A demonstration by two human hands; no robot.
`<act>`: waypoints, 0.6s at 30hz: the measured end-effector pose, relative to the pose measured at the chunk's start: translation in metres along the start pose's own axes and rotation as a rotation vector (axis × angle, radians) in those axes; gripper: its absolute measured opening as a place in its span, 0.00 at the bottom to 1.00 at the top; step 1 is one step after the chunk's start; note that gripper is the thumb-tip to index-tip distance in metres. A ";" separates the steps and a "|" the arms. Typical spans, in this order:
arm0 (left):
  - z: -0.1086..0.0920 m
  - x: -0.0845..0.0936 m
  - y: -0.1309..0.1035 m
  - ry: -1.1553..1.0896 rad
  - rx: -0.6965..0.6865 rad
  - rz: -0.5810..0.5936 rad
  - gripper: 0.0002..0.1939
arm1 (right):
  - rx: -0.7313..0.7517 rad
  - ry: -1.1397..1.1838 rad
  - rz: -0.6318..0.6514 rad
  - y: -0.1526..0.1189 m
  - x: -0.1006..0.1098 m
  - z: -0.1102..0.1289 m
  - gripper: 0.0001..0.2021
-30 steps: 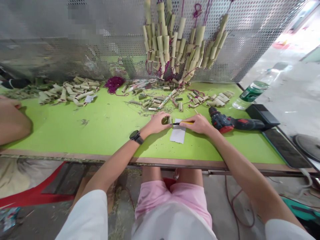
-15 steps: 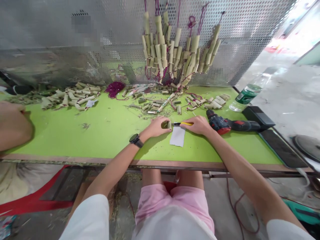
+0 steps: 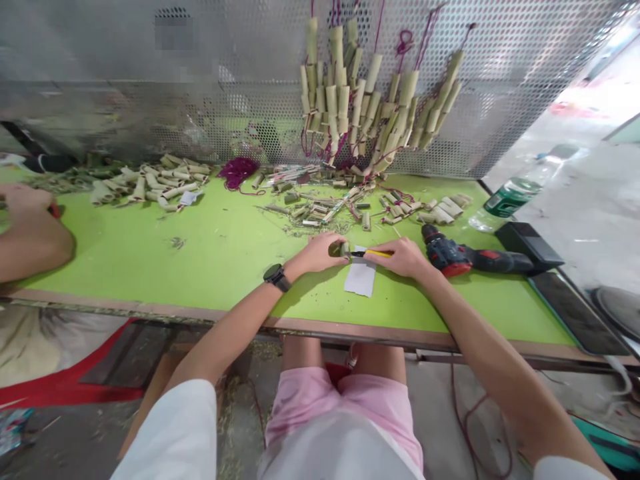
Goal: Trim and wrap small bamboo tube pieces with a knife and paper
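My left hand (image 3: 323,253) is closed around a short bamboo piece (image 3: 345,249), thumb and fingers on its sides. In my right hand (image 3: 400,257) is a yellow utility knife (image 3: 379,253), its dark blade end pointing left at the bamboo piece. The blade end appears to touch the bamboo or come very close to it; I cannot tell which. Under the knife lies a small white paper (image 3: 360,278) on the green tabletop (image 3: 215,267).
Cut bamboo pieces (image 3: 165,183), purple string (image 3: 239,173) and sticks lie along the back. Bamboo strings (image 3: 337,87) hang on the perforated panel. To my right are a cordless drill (image 3: 450,253), a bottle (image 3: 510,197) and a phone (image 3: 575,310). Another person's arm (image 3: 35,230) rests at left.
The whole view has shifted slightly, moving most things a little to the right. The knife's blade end now overlaps the edge of the bamboo piece more closely. Both hands keep their hold.
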State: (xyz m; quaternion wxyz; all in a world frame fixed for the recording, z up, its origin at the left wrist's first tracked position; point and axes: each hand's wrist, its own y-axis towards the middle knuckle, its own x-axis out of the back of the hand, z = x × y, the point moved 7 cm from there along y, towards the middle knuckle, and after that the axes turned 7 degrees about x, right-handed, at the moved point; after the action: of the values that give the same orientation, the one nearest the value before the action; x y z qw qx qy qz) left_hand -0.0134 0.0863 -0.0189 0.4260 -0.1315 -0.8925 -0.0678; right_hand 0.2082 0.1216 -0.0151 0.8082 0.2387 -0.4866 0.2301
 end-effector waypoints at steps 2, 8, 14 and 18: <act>0.001 0.000 0.000 0.000 0.002 -0.010 0.23 | -0.021 -0.033 -0.033 0.001 0.003 0.001 0.20; -0.001 0.000 0.000 -0.002 -0.010 -0.008 0.22 | -0.010 0.005 0.008 -0.002 0.003 -0.002 0.21; -0.001 0.001 0.000 0.009 -0.002 -0.004 0.22 | -0.017 -0.015 0.012 0.000 0.003 -0.002 0.21; -0.001 0.000 0.000 -0.003 0.004 0.003 0.24 | -0.010 -0.015 0.014 0.000 0.005 0.001 0.21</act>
State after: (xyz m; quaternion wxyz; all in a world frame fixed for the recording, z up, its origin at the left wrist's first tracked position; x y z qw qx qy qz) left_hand -0.0133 0.0860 -0.0183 0.4251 -0.1323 -0.8930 -0.0652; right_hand 0.2094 0.1217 -0.0103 0.8042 0.2330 -0.4953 0.2316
